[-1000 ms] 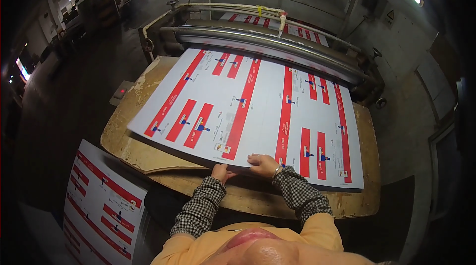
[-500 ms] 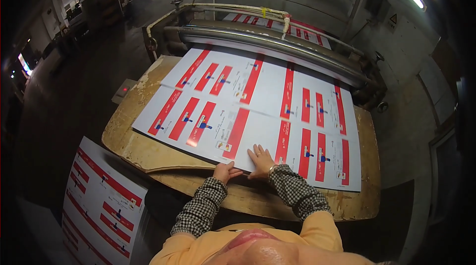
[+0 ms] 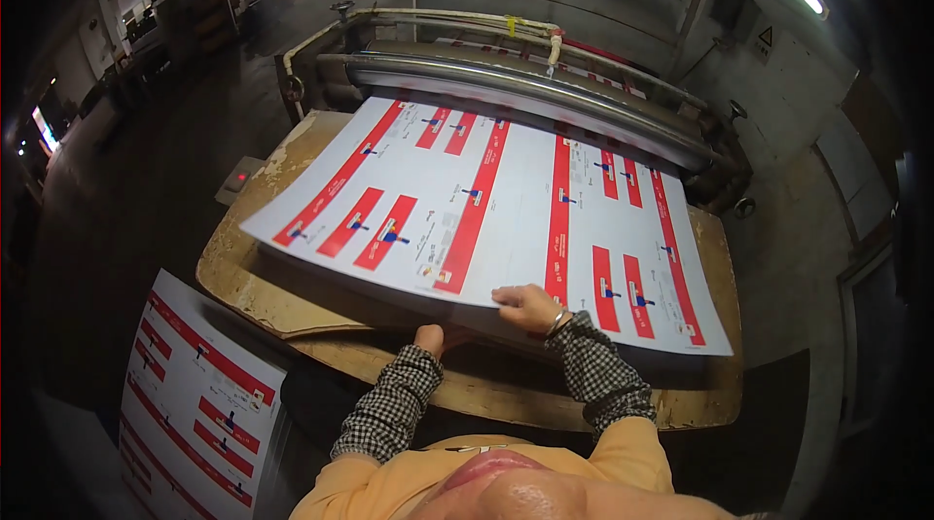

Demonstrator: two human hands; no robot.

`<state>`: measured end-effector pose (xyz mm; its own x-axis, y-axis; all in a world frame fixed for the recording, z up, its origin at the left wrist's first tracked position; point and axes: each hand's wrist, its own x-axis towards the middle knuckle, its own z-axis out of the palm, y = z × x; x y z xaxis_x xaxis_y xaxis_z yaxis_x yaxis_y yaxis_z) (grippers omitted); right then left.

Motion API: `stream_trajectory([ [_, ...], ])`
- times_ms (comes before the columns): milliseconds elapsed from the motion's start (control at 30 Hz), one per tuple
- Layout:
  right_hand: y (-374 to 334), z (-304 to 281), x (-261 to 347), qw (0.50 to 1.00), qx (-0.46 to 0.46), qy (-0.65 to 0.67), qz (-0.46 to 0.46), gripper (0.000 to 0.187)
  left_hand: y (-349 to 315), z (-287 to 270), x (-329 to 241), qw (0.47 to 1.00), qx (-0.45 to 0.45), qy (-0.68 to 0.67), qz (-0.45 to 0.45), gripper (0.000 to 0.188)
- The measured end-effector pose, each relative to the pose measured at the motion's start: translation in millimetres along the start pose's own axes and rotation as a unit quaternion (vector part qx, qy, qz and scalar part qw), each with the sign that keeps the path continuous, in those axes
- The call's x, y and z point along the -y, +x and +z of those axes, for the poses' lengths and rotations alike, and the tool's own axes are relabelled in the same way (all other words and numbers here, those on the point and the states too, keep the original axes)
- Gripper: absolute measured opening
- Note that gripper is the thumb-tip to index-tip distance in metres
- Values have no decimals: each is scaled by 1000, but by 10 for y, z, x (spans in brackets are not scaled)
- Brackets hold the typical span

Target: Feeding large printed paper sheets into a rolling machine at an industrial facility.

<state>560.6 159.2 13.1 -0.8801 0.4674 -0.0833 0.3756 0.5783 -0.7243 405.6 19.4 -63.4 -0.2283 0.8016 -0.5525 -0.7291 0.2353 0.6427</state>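
Note:
A large white printed sheet (image 3: 520,194) with red bands and small blue figures slopes from my hands to a metal roller (image 3: 506,72). Its far edge meets the roller, while its near edge is lifted off the wooden table (image 3: 292,311), bowing slightly. My right hand (image 3: 528,308) pinches that near edge right of its middle, fingers bent over it. Lower and to the left, my left hand (image 3: 429,338) is close to the sheet's underside; its fingers are mostly hidden, so whether it touches the sheet does not show.
At the lower left stands a stack of similar printed sheets (image 3: 195,403), their faces bent. The roller machine has a pale pipe frame (image 3: 438,14) and a hand knob (image 3: 744,207) at its right end. A small box with a red light (image 3: 241,178) sits left of the table.
The sheet's near edge has risen from lying flat, and the print under the roller has shifted. My right hand went from spread flat on the paper to gripping its edge.

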Motion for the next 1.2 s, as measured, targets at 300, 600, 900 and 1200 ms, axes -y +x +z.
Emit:
stream_trajectory([
  [300,68,342,-397,997,77,-19,23,33,243,-235,193,1000,-17,4,10,32],
  [600,376,489,-347,981,55,-155,99,68,169,-153,103,1000,-1,-17,2,30],
  [900,256,291,-339,965,206,-134,90,50,119,-206,79,998,58,-6,8,22],
  [1200,12,-52,92,999,27,-30,-28,26,-25,-7,-20,999,-5,-45,10,35],
])
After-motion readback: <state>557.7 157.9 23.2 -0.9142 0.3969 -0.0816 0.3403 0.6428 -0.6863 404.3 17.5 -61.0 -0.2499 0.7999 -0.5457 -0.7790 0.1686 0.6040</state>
